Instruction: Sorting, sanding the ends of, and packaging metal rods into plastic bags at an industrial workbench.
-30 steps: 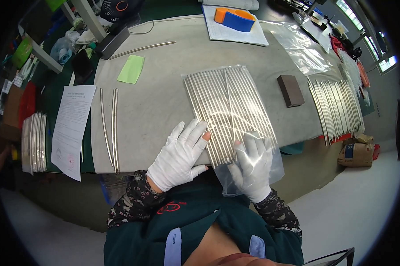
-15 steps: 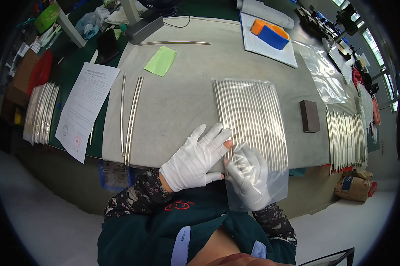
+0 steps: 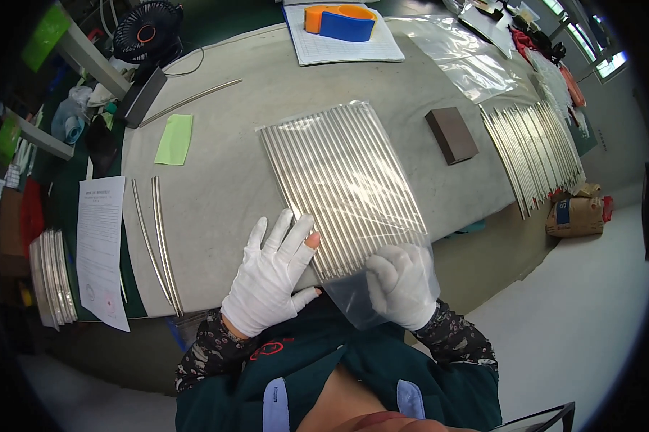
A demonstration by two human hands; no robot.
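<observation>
A clear plastic bag (image 3: 342, 173) filled with a flat row of thin silver metal strips lies on the grey table (image 3: 224, 180) in front of me. My left hand (image 3: 270, 273), in a white glove with an open fingertip, rests flat with fingers spread on the bag's near left corner. My right hand (image 3: 404, 284), also white-gloved, pinches the empty open end of the bag that hangs over the table's near edge.
Two loose curved strips (image 3: 155, 241) lie left, beside a printed sheet (image 3: 101, 245) and a strip stack (image 3: 51, 277). A green note (image 3: 173, 138), brown block (image 3: 452, 135), more strips (image 3: 537, 151), empty bags (image 3: 468, 61), an orange-blue tape dispenser (image 3: 339, 21) and a fan (image 3: 148, 32) sit farther off.
My head has turned, so the table sits differently in view. Both hands stay at the bag's near end; the left hand's fingers have spread wider on the bag's corner.
</observation>
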